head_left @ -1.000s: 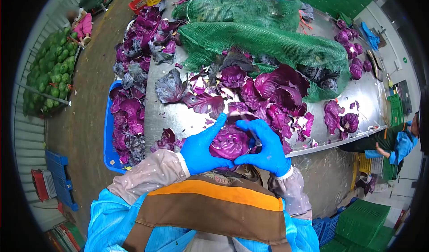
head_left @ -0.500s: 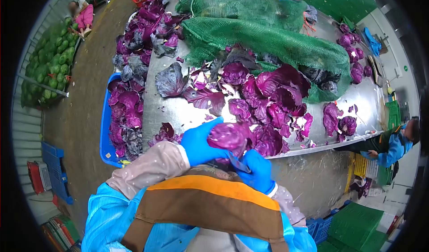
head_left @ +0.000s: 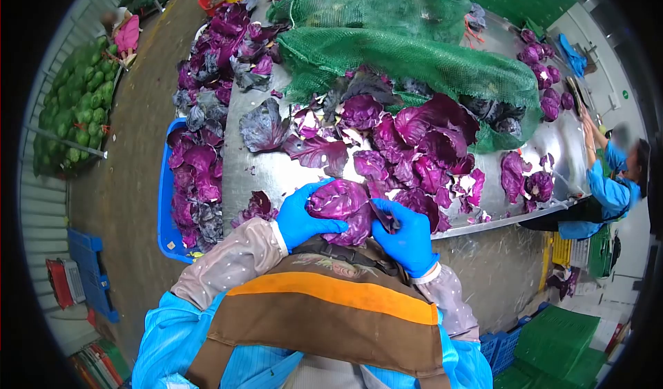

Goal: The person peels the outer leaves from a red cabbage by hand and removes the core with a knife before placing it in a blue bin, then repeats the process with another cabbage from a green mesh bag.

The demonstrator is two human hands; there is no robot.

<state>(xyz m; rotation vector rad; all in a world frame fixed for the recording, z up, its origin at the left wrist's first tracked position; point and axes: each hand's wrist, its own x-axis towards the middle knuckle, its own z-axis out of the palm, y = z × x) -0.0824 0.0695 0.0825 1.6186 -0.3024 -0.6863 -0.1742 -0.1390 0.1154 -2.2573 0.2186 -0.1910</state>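
Observation:
My left hand (head_left: 304, 218), in a blue glove, is closed around the left side of a red cabbage (head_left: 340, 206), thumb across its front. The cabbage is held at the table's near edge, close to my apron. At its right side is my gloved right hand (head_left: 409, 237), fingers curled and thumb pressed in. A thin dark piece (head_left: 381, 216) shows between that thumb and fingers; I cannot tell whether it is a leaf or a blade. Loose purple leaves (head_left: 421, 137) lie heaped just beyond both hands on the metal table (head_left: 252, 182).
Green mesh sacks (head_left: 407, 57) lie across the table. A blue crate (head_left: 166, 213) of leaves stands at the left, and several cabbages (head_left: 542, 64) sit far right. One person (head_left: 615, 182) is at the table's right end; another (head_left: 126, 33) is by green produce (head_left: 83, 106) at the far left.
The cabbage has turned and moved slightly left in my left hand. My right hand has shifted up and right. The person at the right now reaches onto the table.

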